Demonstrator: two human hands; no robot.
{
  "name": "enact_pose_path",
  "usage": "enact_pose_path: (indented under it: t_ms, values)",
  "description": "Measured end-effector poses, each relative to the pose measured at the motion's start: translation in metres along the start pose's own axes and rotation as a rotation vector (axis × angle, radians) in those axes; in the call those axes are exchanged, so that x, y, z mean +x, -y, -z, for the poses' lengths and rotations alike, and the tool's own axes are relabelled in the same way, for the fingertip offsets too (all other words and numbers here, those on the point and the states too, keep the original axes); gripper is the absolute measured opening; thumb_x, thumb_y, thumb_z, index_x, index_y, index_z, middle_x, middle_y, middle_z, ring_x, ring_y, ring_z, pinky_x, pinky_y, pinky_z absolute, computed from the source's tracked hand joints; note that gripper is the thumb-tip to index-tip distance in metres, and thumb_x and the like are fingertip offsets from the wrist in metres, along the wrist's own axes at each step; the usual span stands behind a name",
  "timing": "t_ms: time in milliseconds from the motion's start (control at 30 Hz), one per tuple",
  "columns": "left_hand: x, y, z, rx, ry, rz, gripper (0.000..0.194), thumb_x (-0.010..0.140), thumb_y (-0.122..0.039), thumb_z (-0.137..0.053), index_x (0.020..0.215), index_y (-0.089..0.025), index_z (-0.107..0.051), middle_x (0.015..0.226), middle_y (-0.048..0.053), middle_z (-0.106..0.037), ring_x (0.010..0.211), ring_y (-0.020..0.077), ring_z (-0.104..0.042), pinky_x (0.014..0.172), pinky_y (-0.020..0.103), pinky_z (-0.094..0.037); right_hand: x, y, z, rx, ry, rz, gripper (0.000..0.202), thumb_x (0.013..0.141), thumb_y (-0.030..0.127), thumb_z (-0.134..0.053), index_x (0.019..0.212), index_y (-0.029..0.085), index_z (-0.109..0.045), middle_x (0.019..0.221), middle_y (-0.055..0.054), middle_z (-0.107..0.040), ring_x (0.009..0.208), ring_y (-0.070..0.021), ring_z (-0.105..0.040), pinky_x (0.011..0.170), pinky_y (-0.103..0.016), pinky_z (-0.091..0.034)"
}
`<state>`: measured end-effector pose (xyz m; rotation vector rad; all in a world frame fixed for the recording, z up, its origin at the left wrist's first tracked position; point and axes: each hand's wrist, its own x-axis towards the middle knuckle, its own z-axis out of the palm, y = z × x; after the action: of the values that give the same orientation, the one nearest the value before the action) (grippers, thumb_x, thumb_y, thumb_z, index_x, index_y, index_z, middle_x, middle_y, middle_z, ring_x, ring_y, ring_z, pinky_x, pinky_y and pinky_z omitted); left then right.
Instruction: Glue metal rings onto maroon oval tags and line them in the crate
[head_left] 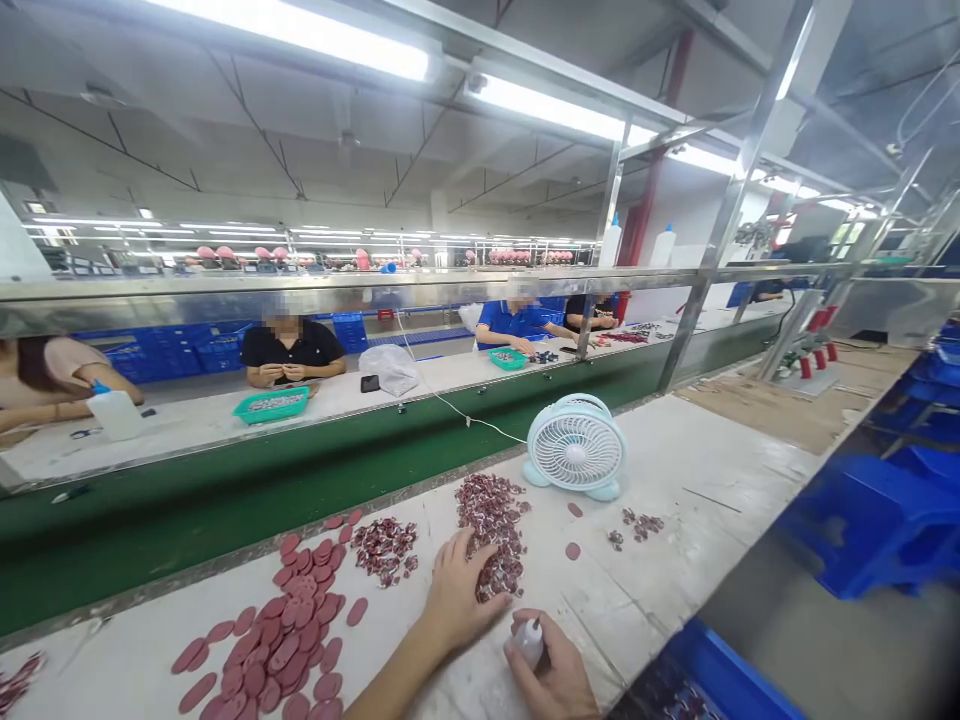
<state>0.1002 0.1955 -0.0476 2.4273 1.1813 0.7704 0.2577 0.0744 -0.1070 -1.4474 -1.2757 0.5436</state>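
My left hand (pixel 457 595) lies palm down on the white bench, its fingers resting on a heap of small red-and-white pieces (pixel 495 530). My right hand (pixel 551 672) is closed around a small white squeeze bottle (pixel 530 640) near the bench's front edge. A pile of flat dark-red oval pieces (pixel 289 630) lies to the left of my left hand. A smaller heap of the red-and-white pieces (pixel 384 548) sits between the ovals and the larger heap.
A light-blue desk fan (pixel 575 447) stands behind the heaps, its white cord running left. A green conveyor belt (pixel 225 500) runs across beyond the bench. Seated people work on the far side with teal trays (pixel 271 404). Blue crates (pixel 870 520) stand at right.
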Motion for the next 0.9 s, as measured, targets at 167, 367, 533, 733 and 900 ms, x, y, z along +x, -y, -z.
enact_pose_path:
  t_ms: [167, 367, 533, 733, 900]
  values:
    - [-0.005, -0.006, -0.003, -0.035, -0.001, -0.001, 0.028, 0.084, -0.036, -0.07, 0.111, -0.03, -0.07, 0.129, 0.011, -0.066, 0.123, 0.0352, -0.064, 0.105, 0.054, -0.054, -0.003, 0.01, 0.002, -0.008, 0.005, -0.026, 0.028, 0.078, 0.041, -0.068, 0.103, 0.055, -0.063, 0.088, 0.007, -0.08, 0.079, -0.0343, -0.078, 0.075, -0.053, -0.066]
    - [-0.04, -0.003, 0.008, 0.008, 0.045, 0.008, 0.017, 0.095, -0.025, -0.052, 0.105, -0.028, -0.065, 0.118, 0.01, -0.071, 0.113, 0.0295, -0.067, 0.099, 0.05, -0.057, -0.007, 0.019, 0.004, 0.001, 0.017, -0.07, 0.023, 0.083, 0.042, -0.067, 0.105, 0.046, -0.068, 0.092, 0.002, -0.08, 0.086, -0.0352, -0.077, 0.08, -0.053, -0.065]
    - [-0.065, -0.002, 0.019, 0.068, 0.189, -0.015, 0.047, 0.098, -0.028, -0.051, 0.145, -0.03, -0.051, 0.167, 0.013, -0.046, 0.153, 0.0325, -0.043, 0.126, 0.061, -0.038, -0.007, 0.022, 0.007, 0.005, 0.038, -0.084, 0.026, 0.081, 0.044, -0.072, 0.107, 0.041, -0.07, 0.096, 0.002, -0.081, 0.09, -0.0326, -0.077, 0.085, -0.048, -0.064]
    - [-0.102, -0.012, 0.034, 0.129, 0.389, 0.006, 0.073, 0.09, -0.043, -0.067, 0.157, -0.04, -0.038, 0.174, 0.014, -0.032, 0.16, 0.0421, -0.023, 0.127, 0.076, -0.023, -0.009, 0.025, 0.012, 0.001, 0.084, -0.111, 0.029, 0.083, 0.045, -0.073, 0.111, 0.039, -0.07, 0.103, 0.002, -0.081, 0.097, -0.0317, -0.076, 0.089, -0.045, -0.061]
    - [-0.108, -0.021, 0.043, 0.13, 0.453, -0.01, 0.085, 0.091, -0.049, -0.064, 0.163, -0.03, -0.023, 0.177, 0.017, -0.017, 0.162, 0.0417, -0.01, 0.128, 0.077, -0.016, -0.01, 0.03, 0.015, -0.008, 0.09, -0.117, 0.028, 0.083, 0.043, -0.073, 0.11, 0.04, -0.07, 0.106, 0.002, -0.08, 0.098, -0.0314, -0.075, 0.089, -0.045, -0.06]
